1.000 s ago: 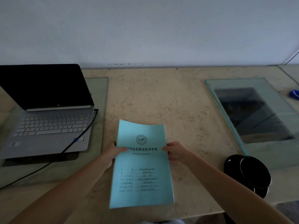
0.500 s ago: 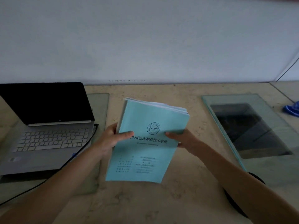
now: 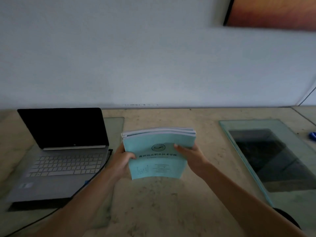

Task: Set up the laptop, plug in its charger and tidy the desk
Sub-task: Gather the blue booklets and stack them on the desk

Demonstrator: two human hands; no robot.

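While both hands hold it above the beige stone desk (image 3: 171,211), the stack of light blue booklets (image 3: 159,151) stands nearly upright, its printed cover with a round emblem facing the camera and the white page edges showing along the top. The left hand (image 3: 122,159) has its grip closed on the stack's left edge, thumb across the cover; the right hand (image 3: 191,157) has its grip closed on the right edge, thumb likewise on the front. To the left, the silver laptop (image 3: 63,159) sits open with a dark screen on a glass panel (image 3: 116,124), and a black cable (image 3: 34,223) runs from its right side toward the near desk edge. On the right lies a second glass panel (image 3: 256,125) over a dark recess, with a small blue object (image 3: 312,135) beyond it, too blurred to identify. A dark round object (image 3: 289,218) peeks out behind the right forearm. An orange-brown framed picture (image 3: 273,12) hangs on the pale wall (image 3: 119,57).
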